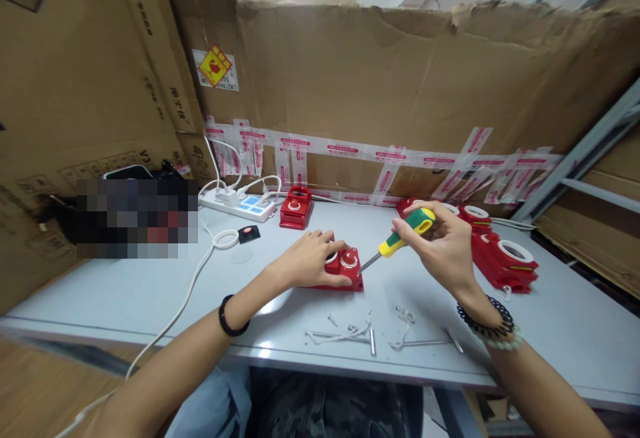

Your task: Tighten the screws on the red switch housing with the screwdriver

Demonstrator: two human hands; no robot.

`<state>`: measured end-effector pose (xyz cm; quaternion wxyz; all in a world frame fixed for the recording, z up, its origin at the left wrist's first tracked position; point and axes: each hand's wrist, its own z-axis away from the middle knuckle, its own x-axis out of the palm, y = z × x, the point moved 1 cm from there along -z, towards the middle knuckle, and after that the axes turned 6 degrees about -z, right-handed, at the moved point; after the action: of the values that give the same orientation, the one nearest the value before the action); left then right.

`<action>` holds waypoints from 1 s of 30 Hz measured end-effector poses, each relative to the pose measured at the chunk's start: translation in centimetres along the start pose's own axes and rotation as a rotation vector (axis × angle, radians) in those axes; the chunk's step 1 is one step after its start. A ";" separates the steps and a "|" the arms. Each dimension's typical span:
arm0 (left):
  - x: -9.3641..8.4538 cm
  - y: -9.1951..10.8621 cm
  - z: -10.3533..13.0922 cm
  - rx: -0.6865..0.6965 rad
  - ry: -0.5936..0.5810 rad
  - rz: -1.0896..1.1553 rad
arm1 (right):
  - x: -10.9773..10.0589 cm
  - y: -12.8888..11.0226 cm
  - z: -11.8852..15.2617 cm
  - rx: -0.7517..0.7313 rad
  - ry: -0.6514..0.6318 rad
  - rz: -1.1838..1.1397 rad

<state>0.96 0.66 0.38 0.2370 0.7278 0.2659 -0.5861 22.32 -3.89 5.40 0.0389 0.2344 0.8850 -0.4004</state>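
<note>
Left hand (313,258): pressed flat over the small red plastic unit (343,270), fingers curled on its top.
Right hand (443,245): closed around the yellow-and-green-handled screwdriver (405,233), tip angled down at the unit's right edge.
Red unit: mid-worktop (150,291).
Loose screws (350,328): just in front of the unit.
White power strip (239,205): behind it, leftward.

Red plastic device (345,270) with round white-ringed caps, lying flat just below frame centre. Yellow-and-green screwdriver (400,238) right of centre, slanted down-left, metal tip close to the device's right edge; contact not discernible.
</note>
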 end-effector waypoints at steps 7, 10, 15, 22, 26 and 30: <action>0.2 0.0 0.0 0.003 0.012 -0.013 | -0.3 0.5 -0.2 0.052 0.023 -0.007; 0.2 -0.1 0.0 0.006 0.020 -0.016 | -0.4 1.0 -0.3 0.097 0.018 -0.050; 0.3 -0.2 0.1 0.014 0.028 -0.015 | -0.6 1.6 -0.6 0.182 0.010 -0.130; 0.3 -0.1 0.0 0.012 0.030 -0.007 | -0.8 2.4 -0.9 0.256 -0.024 -0.132; 0.3 -0.1 0.0 0.010 0.029 -0.011 | -0.8 1.5 -0.8 0.173 -0.046 -0.071; 0.3 0.0 0.0 0.017 0.025 -0.035 | 0.5 -1.1 -0.6 -0.095 -0.122 0.195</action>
<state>1.00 0.71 0.13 0.2174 0.7322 0.2764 -0.5832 21.45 -3.86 6.44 0.1424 0.2922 0.8720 -0.3660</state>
